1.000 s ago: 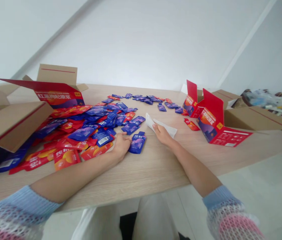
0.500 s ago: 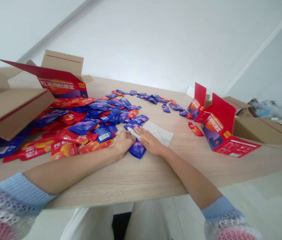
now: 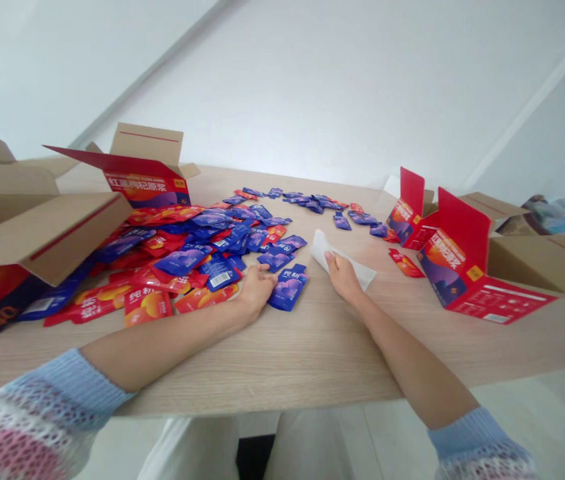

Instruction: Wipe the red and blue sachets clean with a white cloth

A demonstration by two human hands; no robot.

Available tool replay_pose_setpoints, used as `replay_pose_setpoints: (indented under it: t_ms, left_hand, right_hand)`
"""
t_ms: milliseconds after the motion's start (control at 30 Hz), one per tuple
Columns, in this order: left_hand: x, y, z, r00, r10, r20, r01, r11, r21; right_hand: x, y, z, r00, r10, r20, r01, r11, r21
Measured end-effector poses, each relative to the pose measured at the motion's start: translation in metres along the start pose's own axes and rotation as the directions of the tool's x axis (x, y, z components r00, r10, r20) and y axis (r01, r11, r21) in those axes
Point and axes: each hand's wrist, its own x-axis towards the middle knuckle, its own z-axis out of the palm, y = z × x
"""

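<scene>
My left hand point(image 3: 256, 288) rests on the wooden table point(image 3: 312, 347) at the near edge of a big pile of red and blue sachets point(image 3: 187, 250), fingers curled against a blue sachet point(image 3: 288, 288); what it grips is hidden. My right hand point(image 3: 343, 275) lies flat on a white tissue point(image 3: 342, 257), fingers stretched out and pressing it to the table just right of that blue sachet.
Open cardboard cartons point(image 3: 42, 227) stand at the left, one with a red printed flap point(image 3: 145, 180). Two small red boxes point(image 3: 462, 263) stand open at the right, beside a brown carton point(image 3: 542, 257). More blue sachets point(image 3: 312, 200) lie scattered at the back.
My right hand went left with the tissue over the blue sachet beside my left hand, then slid back to the right. My left hand stayed put. The camera shifted slightly.
</scene>
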Motion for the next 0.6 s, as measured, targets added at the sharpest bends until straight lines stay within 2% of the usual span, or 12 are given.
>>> replay_pose_setpoints:
  t_ms: [67,100,167,233,300,367,467,600]
  left_hand:
    - [0.002,-0.001,0.0,1.0,0.006,-0.003,-0.006,1.0,0.003]
    - [0.002,-0.002,0.0,1.0,0.008,-0.004,-0.008,1.0,0.002]
    - [0.002,-0.002,0.002,1.0,0.012,-0.009,-0.012,1.0,0.003]
    - [0.002,-0.002,0.003,1.0,0.026,-0.013,-0.026,1.0,-0.001]
    - [0.0,-0.002,0.003,0.998,0.056,-0.017,-0.057,0.998,-0.011]
    - [-0.002,-0.001,0.003,0.992,0.116,-0.046,-0.116,0.993,-0.009]
    - [-0.004,-0.001,0.002,0.975,0.192,-0.117,-0.193,0.981,0.0]
    - [-0.003,-0.003,0.001,0.979,0.162,-0.125,-0.167,0.986,-0.024]
  right_hand:
    - [-0.002,-0.007,-0.006,0.996,0.014,-0.089,-0.012,1.0,0.02]
    - [-0.005,-0.012,-0.007,0.996,0.005,-0.092,-0.002,0.999,0.035]
    - [-0.013,-0.025,-0.003,0.999,-0.028,-0.019,0.029,0.998,0.057]
    - [-0.024,-0.038,0.007,0.988,-0.092,0.122,0.084,0.994,0.069]
    - [-0.035,-0.051,0.018,0.944,-0.199,0.263,0.183,0.98,0.081]
    - [-0.043,-0.061,0.025,0.886,-0.305,0.35,0.286,0.952,0.106]
    - [-0.047,-0.071,0.025,0.818,-0.415,0.398,0.38,0.91,0.168]
    - [-0.044,-0.071,0.016,0.756,-0.497,0.427,0.421,0.867,0.265]
